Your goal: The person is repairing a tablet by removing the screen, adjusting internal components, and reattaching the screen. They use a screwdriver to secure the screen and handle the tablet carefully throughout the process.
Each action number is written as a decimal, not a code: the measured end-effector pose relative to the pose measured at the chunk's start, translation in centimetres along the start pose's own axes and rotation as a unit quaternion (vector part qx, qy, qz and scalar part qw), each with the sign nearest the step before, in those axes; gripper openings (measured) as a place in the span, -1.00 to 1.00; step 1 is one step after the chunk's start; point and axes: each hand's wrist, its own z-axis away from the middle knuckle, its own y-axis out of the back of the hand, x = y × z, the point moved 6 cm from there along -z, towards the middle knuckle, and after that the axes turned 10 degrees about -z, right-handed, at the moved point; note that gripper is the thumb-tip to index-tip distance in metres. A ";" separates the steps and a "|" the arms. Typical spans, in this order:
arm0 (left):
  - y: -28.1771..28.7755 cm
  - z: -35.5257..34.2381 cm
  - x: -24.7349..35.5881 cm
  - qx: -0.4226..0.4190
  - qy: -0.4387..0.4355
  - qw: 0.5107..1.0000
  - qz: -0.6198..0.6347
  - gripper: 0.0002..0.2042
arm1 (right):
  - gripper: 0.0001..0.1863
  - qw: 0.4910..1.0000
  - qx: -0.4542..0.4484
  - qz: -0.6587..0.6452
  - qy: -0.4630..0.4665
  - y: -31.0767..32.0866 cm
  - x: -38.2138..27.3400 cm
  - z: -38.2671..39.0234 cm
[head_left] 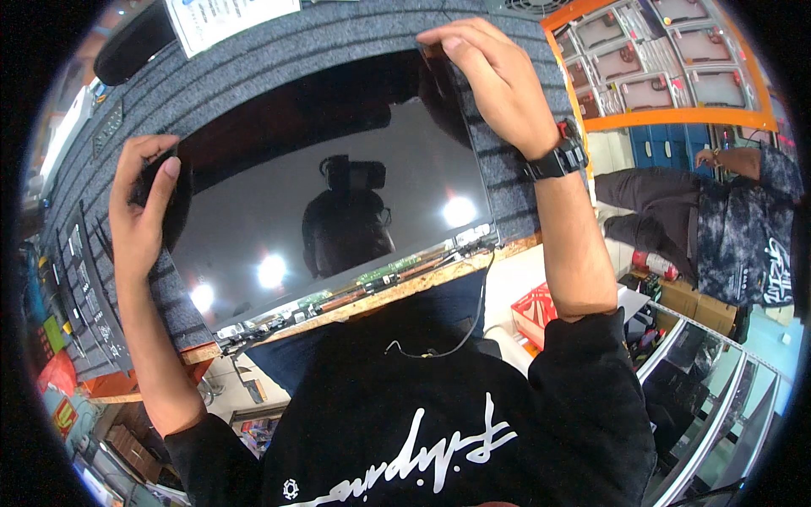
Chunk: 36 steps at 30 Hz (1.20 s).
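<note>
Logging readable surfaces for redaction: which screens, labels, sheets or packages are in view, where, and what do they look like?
Display panel: on the grey mat, large dark glossy rectangle, left hand and right hand at its far corners.
Paper sheet: top left, white, printed.
Box: floor right of the bench, red and white.
Cardboard box: far right, brown.
Parts tray: top right, orange frame with clear compartments.

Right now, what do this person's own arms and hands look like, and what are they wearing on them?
Both hands are bare, with no gloves. The right hand has a chunky black digital wristwatch strapped at the wrist. The left hand wears nothing. Both forearms are uncovered; black sleeves pushed up near the elbows belong to a black top with white script lettering across the chest.
</note>
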 end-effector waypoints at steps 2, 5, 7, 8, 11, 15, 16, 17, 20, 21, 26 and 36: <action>-0.1 0.1 -0.3 -0.009 0.013 1.000 0.001 -0.81 | -0.72 1.000 0.029 0.005 0.002 -0.1 -0.6 -0.3; -0.1 0.2 -0.9 -0.016 0.005 1.000 -0.024 -0.81 | -0.73 0.998 0.063 0.011 0.007 -0.5 -1.1 -0.4; 0.0 0.2 -0.9 -0.017 0.007 0.999 -0.029 -0.80 | -0.74 0.997 0.077 0.024 0.020 -0.7 -1.1 -0.2; 0.0 0.2 -0.8 -0.011 0.002 0.999 -0.041 -0.80 | -0.75 0.996 0.080 0.022 0.026 -0.8 -1.2 -0.2; 0.0 0.2 -0.9 -0.016 0.004 0.999 -0.046 -0.78 | -0.77 0.995 0.086 0.027 0.038 -0.9 -1.6 -0.2; -0.1 0.2 -0.6 -0.021 0.006 0.997 -0.069 -0.76 | -0.79 0.993 0.085 0.054 0.061 -1.1 -1.8 -0.4; -0.1 0.1 -0.4 -0.020 0.006 0.997 -0.071 -0.75 | -0.79 0.992 0.086 0.059 0.073 -1.1 -1.5 -0.3; -0.1 0.2 -0.3 -0.018 0.009 0.997 -0.074 -0.75 | -0.79 0.993 0.083 0.056 0.068 -1.1 -1.7 -0.4; -0.2 0.3 0.1 -0.017 0.001 0.997 -0.081 -0.73 | -0.78 0.994 0.080 0.048 0.058 -1.2 -1.9 -0.5; -0.2 0.3 0.3 -0.016 0.002 0.997 -0.080 -0.72 | -0.77 0.994 0.082 0.046 0.060 -1.2 -1.3 -0.4; -0.4 0.4 0.5 -0.011 0.023 0.997 -0.071 -0.71 | -0.75 0.996 0.075 0.027 0.034 -1.2 -1.6 -0.6; -0.8 0.1 -0.9 0.012 0.004 1.000 0.007 -0.70 | -0.76 0.996 0.032 0.074 0.028 -1.6 -2.4 -1.0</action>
